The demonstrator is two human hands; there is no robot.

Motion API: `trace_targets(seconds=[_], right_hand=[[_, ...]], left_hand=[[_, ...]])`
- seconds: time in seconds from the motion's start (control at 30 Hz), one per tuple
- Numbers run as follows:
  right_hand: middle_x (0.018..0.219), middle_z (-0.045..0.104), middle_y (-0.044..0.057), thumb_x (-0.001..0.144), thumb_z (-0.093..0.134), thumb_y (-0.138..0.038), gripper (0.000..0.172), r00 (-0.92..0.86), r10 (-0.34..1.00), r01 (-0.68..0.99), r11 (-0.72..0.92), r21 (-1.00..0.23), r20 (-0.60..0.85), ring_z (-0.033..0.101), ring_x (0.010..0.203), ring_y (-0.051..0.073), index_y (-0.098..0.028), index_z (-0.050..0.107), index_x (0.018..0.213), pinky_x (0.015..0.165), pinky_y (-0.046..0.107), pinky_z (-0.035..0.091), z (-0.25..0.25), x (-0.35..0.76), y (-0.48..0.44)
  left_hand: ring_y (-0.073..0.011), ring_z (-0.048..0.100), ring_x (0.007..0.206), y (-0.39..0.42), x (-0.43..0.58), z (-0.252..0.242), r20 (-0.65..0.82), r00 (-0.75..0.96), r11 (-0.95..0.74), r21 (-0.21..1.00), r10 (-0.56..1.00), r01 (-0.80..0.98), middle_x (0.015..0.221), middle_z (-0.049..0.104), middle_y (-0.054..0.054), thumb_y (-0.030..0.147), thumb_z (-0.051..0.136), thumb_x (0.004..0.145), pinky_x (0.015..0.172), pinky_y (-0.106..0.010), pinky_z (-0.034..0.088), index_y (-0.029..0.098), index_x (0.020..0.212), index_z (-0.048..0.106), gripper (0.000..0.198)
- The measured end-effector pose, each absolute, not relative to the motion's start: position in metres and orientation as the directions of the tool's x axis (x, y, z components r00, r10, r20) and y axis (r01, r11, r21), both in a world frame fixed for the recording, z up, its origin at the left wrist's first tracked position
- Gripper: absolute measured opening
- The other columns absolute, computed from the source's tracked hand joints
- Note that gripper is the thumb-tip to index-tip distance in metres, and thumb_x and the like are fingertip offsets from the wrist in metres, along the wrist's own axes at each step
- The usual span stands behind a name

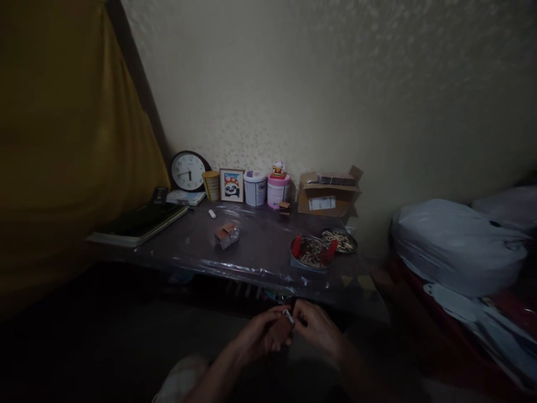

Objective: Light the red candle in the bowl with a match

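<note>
The left hand (260,336) is curled closed around a small brown box (280,331), held low in front of the surface's near edge. The right hand (318,327) pinches a small white piece (287,315) at the box's top corner. Farther back on the plastic-covered surface (260,254), well apart from both hands, sit a stack of small boxes (226,235) and 1 round tin (309,268).

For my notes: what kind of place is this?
Probably a dim room in a home: a low table carries a wall clock and a framed panda picture, and a plastic-wrapped bundle lies at the right.
</note>
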State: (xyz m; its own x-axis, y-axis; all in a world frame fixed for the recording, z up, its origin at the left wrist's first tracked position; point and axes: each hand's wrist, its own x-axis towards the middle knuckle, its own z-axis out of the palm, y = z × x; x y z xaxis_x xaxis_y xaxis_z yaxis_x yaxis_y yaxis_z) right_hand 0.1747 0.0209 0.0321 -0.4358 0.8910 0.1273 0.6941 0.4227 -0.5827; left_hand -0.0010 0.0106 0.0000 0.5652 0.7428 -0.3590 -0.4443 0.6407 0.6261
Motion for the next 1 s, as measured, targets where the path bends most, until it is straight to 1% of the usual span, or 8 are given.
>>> trace_targets(seconds=[0.17, 0.3, 0.4, 0.5, 0.67, 0.87, 0.93, 1.0], right_hand=[[0.076, 0.06, -0.002, 0.078, 0.049, -0.011, 0.017, -0.428, 0.883, 0.627, 0.445, -0.639, 0.194, 0.058, 0.073, 0.013, -0.023, 0.061, 0.078, 0.067, 0.022, 0.044, 0.035, 0.176, 0.023], [0.081, 0.057, -0.001, 0.079, 0.049, -0.01, 0.019, -0.44, 0.869, 0.646, 0.482, -0.591, 0.228, 0.058, 0.075, 0.013, -0.023, 0.062, 0.079, 0.069, 0.023, 0.046, 0.038, 0.176, 0.022], [0.084, 0.056, 0.0, 0.08, 0.049, -0.011, 0.019, -0.462, 0.852, 0.662, 0.517, -0.542, 0.247, 0.057, 0.076, 0.013, -0.023, 0.063, 0.081, 0.07, 0.023, 0.045, 0.037, 0.176, 0.02], [0.084, 0.056, 0.0, 0.081, 0.047, -0.01, 0.02, -0.486, 0.84, 0.655, 0.532, -0.536, 0.24, 0.057, 0.077, 0.012, -0.023, 0.063, 0.082, 0.071, 0.023, 0.045, 0.035, 0.175, 0.02], [0.085, 0.059, 0.0, 0.08, 0.048, -0.009, 0.021, -0.488, 0.849, 0.577, 0.489, -0.654, 0.203, 0.059, 0.079, 0.013, -0.023, 0.064, 0.081, 0.073, 0.023, 0.046, 0.036, 0.171, 0.018], [0.079, 0.06, 0.0, 0.08, 0.053, -0.018, 0.014, -0.414, 0.888, 0.48, 0.401, -0.78, 0.202, 0.06, 0.075, 0.014, -0.022, 0.064, 0.073, 0.071, 0.024, 0.047, 0.04, 0.165, 0.017], [0.078, 0.06, 0.001, 0.08, 0.055, -0.023, 0.012, -0.363, 0.906, 0.417, 0.367, -0.832, 0.218, 0.06, 0.075, 0.014, -0.021, 0.063, 0.071, 0.07, 0.025, 0.048, 0.04, 0.163, 0.018], [0.078, 0.062, 0.001, 0.08, 0.057, -0.031, 0.014, -0.291, 0.928, 0.302, 0.319, -0.899, 0.231, 0.061, 0.073, 0.016, -0.02, 0.061, 0.072, 0.068, 0.027, 0.049, 0.04, 0.163, 0.02]], left_hand=[[-0.0209, 0.068, 0.073, 0.009, -0.005, 0.007, -0.302, 0.593, 0.628, 0.614, 0.746, -0.478, 0.101, 0.064, -0.011, 0.028, 0.049, 0.08, 0.046, -0.021, 0.048, 0.021, 0.12, 0.046, 0.042], [-0.0244, 0.068, 0.077, 0.009, -0.005, 0.009, -0.312, 0.576, 0.619, 0.626, 0.756, -0.474, 0.1, 0.064, -0.011, 0.026, 0.048, 0.08, 0.046, -0.024, 0.051, 0.02, 0.12, 0.046, 0.04], [-0.0272, 0.068, 0.082, 0.009, -0.002, 0.007, -0.297, 0.569, 0.604, 0.633, 0.767, -0.484, 0.101, 0.063, -0.012, 0.025, 0.049, 0.079, 0.05, -0.027, 0.053, 0.02, 0.117, 0.047, 0.039], [-0.0277, 0.068, 0.082, 0.008, 0.0, 0.005, -0.292, 0.584, 0.608, 0.64, 0.758, -0.47, 0.097, 0.064, -0.011, 0.024, 0.05, 0.078, 0.051, -0.028, 0.054, 0.019, 0.115, 0.048, 0.037], [-0.0232, 0.068, 0.077, 0.008, 0.001, 0.008, -0.282, 0.597, 0.611, 0.64, 0.751, -0.466, 0.098, 0.064, -0.01, 0.022, 0.047, 0.078, 0.053, -0.028, 0.054, 0.019, 0.114, 0.049, 0.036], [-0.0226, 0.068, 0.076, 0.008, 0.0, 0.007, -0.233, 0.609, 0.596, 0.627, 0.758, -0.502, 0.1, 0.064, -0.009, 0.024, 0.047, 0.079, 0.051, -0.026, 0.053, 0.019, 0.113, 0.051, 0.035], [-0.0229, 0.068, 0.077, 0.008, 0.0, 0.008, -0.231, 0.593, 0.586, 0.623, 0.771, -0.519, 0.1, 0.065, -0.01, 0.024, 0.048, 0.079, 0.052, -0.027, 0.053, 0.019, 0.113, 0.05, 0.034], [-0.0243, 0.068, 0.081, 0.008, -0.001, 0.011, -0.226, 0.58, 0.576, 0.618, 0.782, -0.536, 0.1, 0.066, -0.012, 0.025, 0.048, 0.08, 0.053, -0.027, 0.053, 0.018, 0.114, 0.049, 0.035]])
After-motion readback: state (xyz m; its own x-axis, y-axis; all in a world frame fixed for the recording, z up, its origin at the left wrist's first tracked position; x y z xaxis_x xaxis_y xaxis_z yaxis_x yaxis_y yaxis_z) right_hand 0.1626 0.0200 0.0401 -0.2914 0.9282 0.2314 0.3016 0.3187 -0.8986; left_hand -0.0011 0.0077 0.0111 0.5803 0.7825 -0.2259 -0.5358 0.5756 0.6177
